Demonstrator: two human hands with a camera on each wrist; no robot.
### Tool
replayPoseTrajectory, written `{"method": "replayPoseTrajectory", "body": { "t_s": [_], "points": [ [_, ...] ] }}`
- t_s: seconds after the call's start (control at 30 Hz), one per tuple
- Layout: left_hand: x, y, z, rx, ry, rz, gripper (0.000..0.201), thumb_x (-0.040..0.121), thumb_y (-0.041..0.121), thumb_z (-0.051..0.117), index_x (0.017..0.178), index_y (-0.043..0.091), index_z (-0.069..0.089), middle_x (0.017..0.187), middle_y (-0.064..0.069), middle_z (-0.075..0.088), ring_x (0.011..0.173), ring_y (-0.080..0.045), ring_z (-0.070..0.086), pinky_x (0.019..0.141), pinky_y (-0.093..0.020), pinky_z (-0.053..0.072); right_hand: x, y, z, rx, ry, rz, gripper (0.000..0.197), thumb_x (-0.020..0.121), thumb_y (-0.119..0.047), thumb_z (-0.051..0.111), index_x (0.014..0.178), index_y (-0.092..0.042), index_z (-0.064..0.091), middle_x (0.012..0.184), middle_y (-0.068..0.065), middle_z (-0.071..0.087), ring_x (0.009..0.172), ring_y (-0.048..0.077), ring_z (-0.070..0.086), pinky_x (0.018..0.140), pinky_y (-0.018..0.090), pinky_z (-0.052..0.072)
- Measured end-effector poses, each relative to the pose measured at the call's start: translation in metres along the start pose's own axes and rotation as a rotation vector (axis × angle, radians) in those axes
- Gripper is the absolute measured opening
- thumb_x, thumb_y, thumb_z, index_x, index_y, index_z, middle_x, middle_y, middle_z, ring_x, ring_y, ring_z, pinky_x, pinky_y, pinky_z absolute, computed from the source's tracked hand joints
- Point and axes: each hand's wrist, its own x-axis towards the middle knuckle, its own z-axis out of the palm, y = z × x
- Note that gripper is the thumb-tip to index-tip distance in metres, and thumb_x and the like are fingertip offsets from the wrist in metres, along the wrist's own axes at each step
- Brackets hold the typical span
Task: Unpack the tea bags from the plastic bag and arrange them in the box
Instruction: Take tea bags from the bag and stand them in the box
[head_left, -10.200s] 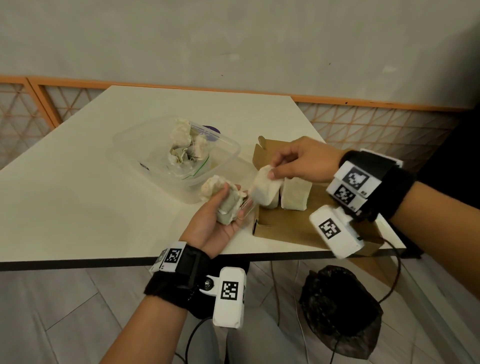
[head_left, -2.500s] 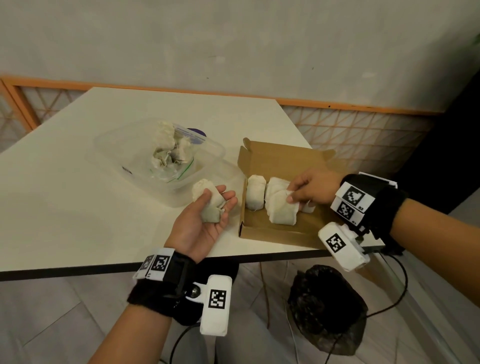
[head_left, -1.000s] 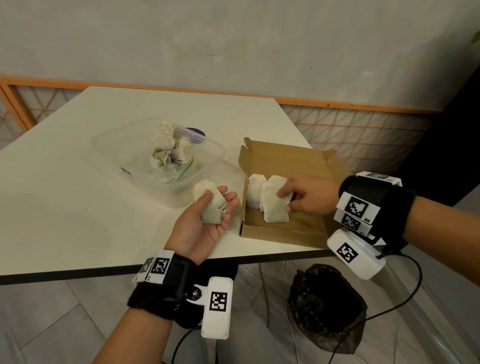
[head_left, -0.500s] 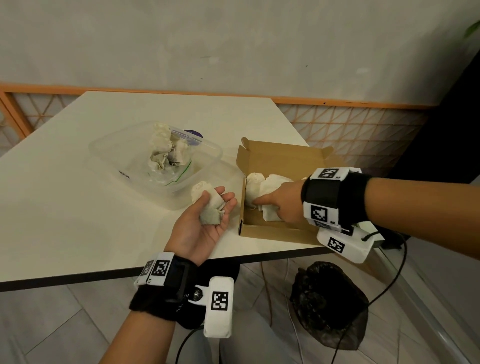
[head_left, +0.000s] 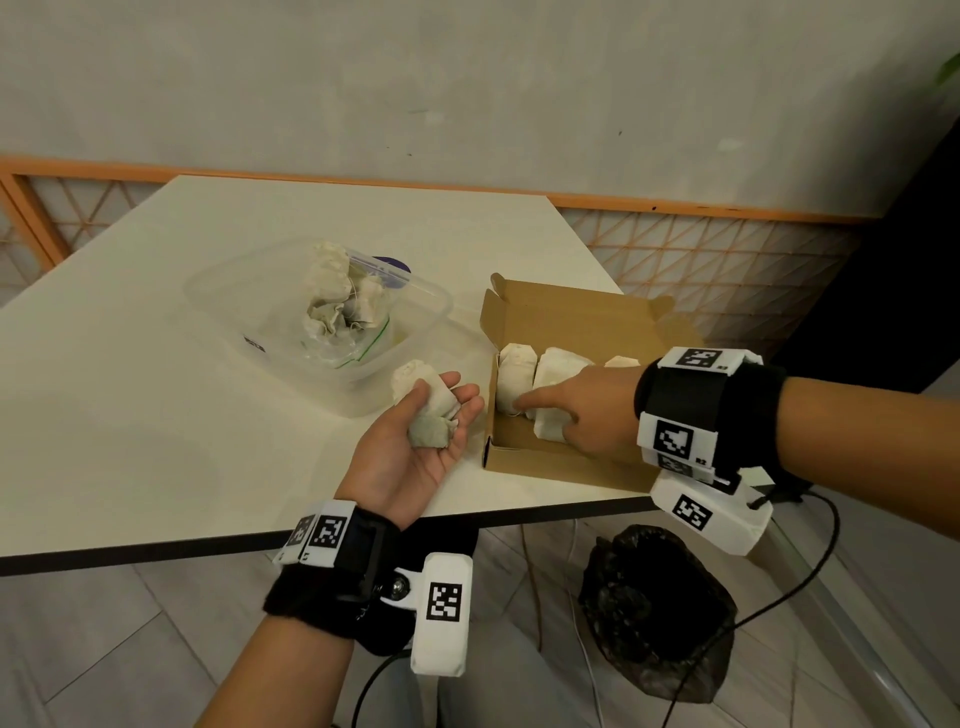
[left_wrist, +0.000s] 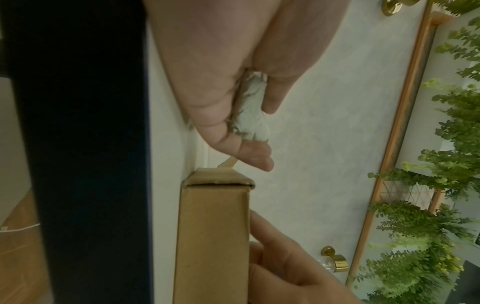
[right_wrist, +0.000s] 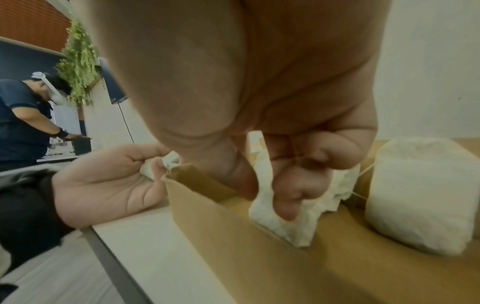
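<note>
A brown cardboard box (head_left: 571, 317) lies open near the table's front right edge, with three white tea bags standing inside. My right hand (head_left: 561, 410) reaches into its left end; in the right wrist view the thumb and curled fingers (right_wrist: 285, 201) pinch a tea bag (right_wrist: 293, 226) beside the box wall (right_wrist: 207, 216). Another tea bag (right_wrist: 420, 195) stands to its right. Left of the box, my left hand (head_left: 439, 402) is palm up and holds tea bags (head_left: 428, 426) under its thumb. The plastic bag (head_left: 353, 332) with more tea bags sits in a clear container (head_left: 260, 291).
The table's front edge (head_left: 156, 556) runs just under my left wrist. A black bag (head_left: 654, 613) and cables lie on the floor below the box. An orange lattice railing (head_left: 701, 249) borders the table. Another person (right_wrist: 23, 115) stands far off.
My right hand has slid leftward inside the box, from the right side of the tea bags to the left-end one. The left hand has stayed put with its tea bags.
</note>
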Motion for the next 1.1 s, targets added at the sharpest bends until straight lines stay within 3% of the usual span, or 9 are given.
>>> {"method": "replayPoseTrajectory", "body": {
  "t_s": [0.13,0.23,0.37,0.53,0.63,0.77,0.9,1.03,1.1],
  "points": [
    [-0.001,0.0,0.001,0.002,0.003,-0.004,0.027,0.099,0.024,0.04,0.1,0.008,0.062,0.09,-0.011,0.07,0.08,-0.018,0.072,0.055,-0.019,0.055,0.003,0.0,0.01,-0.05,-0.054,0.023,0.053,0.095,-0.021,0.039,0.146,-0.027,0.024,0.142,0.01,0.042,0.127,0.027,0.043,0.107,0.035,0.035],
    [-0.002,0.0,0.002,-0.002,0.009,-0.001,0.028,0.099,0.023,0.039,0.099,0.007,0.062,0.09,-0.012,0.07,0.079,-0.018,0.072,0.055,-0.019,0.055,0.001,0.005,0.007,-0.045,-0.019,0.011,0.053,0.095,-0.022,0.04,0.146,-0.029,0.025,0.139,0.009,0.044,0.124,0.026,0.045,0.104,0.033,0.038],
    [-0.002,0.001,0.002,-0.004,0.008,-0.006,0.028,0.099,0.023,0.039,0.099,0.007,0.062,0.09,-0.012,0.07,0.078,-0.018,0.072,0.055,-0.019,0.056,-0.012,0.012,0.0,0.046,0.01,-0.028,0.05,0.095,-0.02,0.039,0.143,-0.033,0.03,0.117,0.005,0.054,0.114,0.021,0.051,0.095,0.028,0.039],
    [-0.002,0.0,0.002,-0.008,0.006,-0.006,0.027,0.099,0.023,0.04,0.099,0.007,0.062,0.091,-0.013,0.07,0.079,-0.019,0.072,0.054,-0.019,0.056,-0.019,0.027,0.013,0.062,-0.026,-0.012,0.04,0.095,-0.019,0.036,0.132,-0.03,0.049,0.133,-0.002,0.052,0.119,0.017,0.048,0.09,0.019,0.032],
    [-0.002,0.001,0.001,-0.001,0.003,-0.006,0.028,0.099,0.023,0.04,0.099,0.007,0.062,0.09,-0.012,0.07,0.079,-0.018,0.072,0.055,-0.019,0.056,-0.02,0.031,0.018,0.156,0.003,-0.025,0.04,0.096,-0.017,0.038,0.134,-0.026,0.048,0.133,0.001,0.049,0.12,0.017,0.045,0.09,0.016,0.028],
    [-0.002,0.0,0.0,0.003,-0.006,-0.004,0.027,0.099,0.023,0.04,0.1,0.007,0.062,0.092,-0.012,0.069,0.081,-0.018,0.072,0.056,-0.019,0.056,-0.027,0.034,0.025,0.299,0.118,-0.022,0.04,0.096,-0.018,0.041,0.135,-0.022,0.046,0.135,-0.001,0.047,0.122,0.013,0.043,0.099,0.018,0.029],
    [-0.001,-0.001,0.0,0.01,-0.011,0.004,0.027,0.098,0.024,0.04,0.1,0.008,0.062,0.091,-0.011,0.069,0.08,-0.018,0.072,0.055,-0.019,0.055,-0.035,0.046,0.045,0.699,0.218,0.071,0.029,0.094,-0.022,0.049,0.122,-0.026,0.057,0.11,-0.008,0.057,0.095,0.005,0.053,0.086,0.021,0.041],
    [0.001,-0.001,-0.001,0.032,-0.016,0.003,0.027,0.098,0.024,0.04,0.1,0.008,0.062,0.093,-0.011,0.069,0.082,-0.017,0.071,0.057,-0.018,0.055,-0.027,0.046,0.063,1.323,0.38,0.241,0.021,0.091,-0.012,0.055,0.112,-0.014,0.058,0.085,0.005,0.065,0.075,0.015,0.062,0.067,0.023,0.053],
    [0.001,-0.001,-0.001,0.036,-0.012,0.002,0.027,0.097,0.024,0.042,0.099,0.008,0.063,0.095,-0.011,0.069,0.083,-0.017,0.071,0.057,-0.018,0.055,-0.019,0.045,0.063,1.495,0.387,0.315,0.014,0.09,-0.011,0.057,0.104,-0.008,0.058,0.078,0.009,0.066,0.066,0.015,0.063,0.059,0.021,0.054]
  ]
}}
